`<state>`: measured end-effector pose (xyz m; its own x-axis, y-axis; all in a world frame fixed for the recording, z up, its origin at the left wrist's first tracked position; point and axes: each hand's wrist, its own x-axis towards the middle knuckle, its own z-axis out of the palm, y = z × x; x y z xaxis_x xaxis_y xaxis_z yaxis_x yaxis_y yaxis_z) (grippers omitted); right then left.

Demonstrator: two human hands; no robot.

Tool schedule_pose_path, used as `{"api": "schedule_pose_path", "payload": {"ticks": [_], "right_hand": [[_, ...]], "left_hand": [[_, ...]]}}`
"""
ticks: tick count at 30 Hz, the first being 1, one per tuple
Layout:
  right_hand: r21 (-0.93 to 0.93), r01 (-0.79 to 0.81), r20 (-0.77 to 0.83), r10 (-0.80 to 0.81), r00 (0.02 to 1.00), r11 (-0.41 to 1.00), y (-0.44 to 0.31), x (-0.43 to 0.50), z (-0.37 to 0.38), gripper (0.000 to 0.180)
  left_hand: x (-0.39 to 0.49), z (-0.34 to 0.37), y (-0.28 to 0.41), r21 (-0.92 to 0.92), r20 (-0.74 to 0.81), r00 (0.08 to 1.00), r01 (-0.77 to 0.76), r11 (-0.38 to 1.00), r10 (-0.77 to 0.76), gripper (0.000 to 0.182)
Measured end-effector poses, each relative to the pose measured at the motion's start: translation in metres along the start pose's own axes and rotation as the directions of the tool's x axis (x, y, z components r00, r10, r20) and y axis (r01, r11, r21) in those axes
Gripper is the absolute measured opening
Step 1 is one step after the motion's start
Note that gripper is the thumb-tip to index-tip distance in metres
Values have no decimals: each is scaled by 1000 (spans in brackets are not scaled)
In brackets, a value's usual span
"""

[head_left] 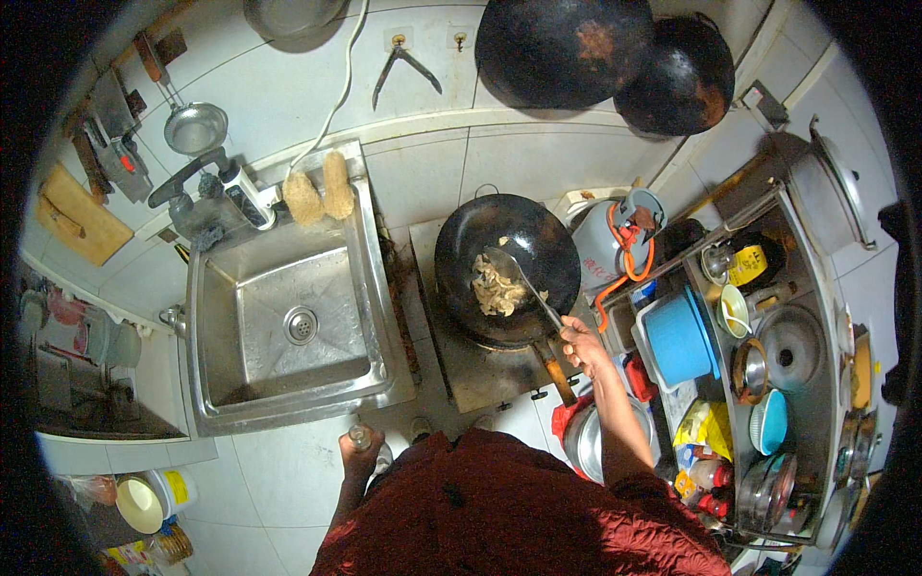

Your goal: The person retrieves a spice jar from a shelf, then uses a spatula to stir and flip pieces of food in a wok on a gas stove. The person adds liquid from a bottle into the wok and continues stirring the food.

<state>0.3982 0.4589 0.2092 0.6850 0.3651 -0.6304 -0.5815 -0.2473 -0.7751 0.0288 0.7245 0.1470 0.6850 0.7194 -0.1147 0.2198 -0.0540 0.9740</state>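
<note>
A black wok [547, 245] with a wooden handle [553, 371] sits on the stove [461, 381] in front of me. Pieces of pale cooked food, perhaps meat, [498, 289] lie in its middle. My right hand [585, 347] grips the handle of a metal spatula [529, 282], whose blade touches the food. Low on the left, beside my body and away from the wok, my left hand [358, 450] is closed around a small clear glass bottle or jar [360, 436]; its contents cannot be made out.
Left of the stove is a steel sink [302, 374] with two loofahs [322, 193] at its back edge. A gas cylinder [601, 241] with an orange hose stands right of the wok. Further right, a metal rack [796, 216] holds bowls and a blue container [677, 338]. Woks [562, 50] hang above.
</note>
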Motion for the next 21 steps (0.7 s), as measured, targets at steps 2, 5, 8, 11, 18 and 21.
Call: {"api": "schedule_pose_path", "payload": {"ticks": [2, 5, 8, 11, 18, 21], "right_hand": [[-17, 28, -54, -29, 998, 999, 12, 6, -2, 32], [-20, 49, -118, -51, 992, 999, 9, 0, 9, 28], [14, 33, -92, -31, 995, 999, 13, -8, 5, 27], [-2, -40, -39, 40, 998, 999, 20, -20, 4, 25], [-35, 75, -151, -80, 985, 997, 23, -34, 7, 23], [-2, 51, -93, -51, 994, 999, 14, -51, 5, 25]], "left_hand": [[2, -1, 4, 31, 14, 1000, 10, 999, -10, 23], [2, -4, 12, 71, 13, 998, 64, 995, -65, 23], [4, -4, 14, 40, 33, 999, 40, 998, -41, 23], [7, -2, 24, 38, 44, 997, -57, 998, 55, 23], [7, -6, -1, 109, 36, 999, -32, 993, 28, 23], [5, -8, -9, 48, 28, 999, -35, 998, 34, 22]]}}
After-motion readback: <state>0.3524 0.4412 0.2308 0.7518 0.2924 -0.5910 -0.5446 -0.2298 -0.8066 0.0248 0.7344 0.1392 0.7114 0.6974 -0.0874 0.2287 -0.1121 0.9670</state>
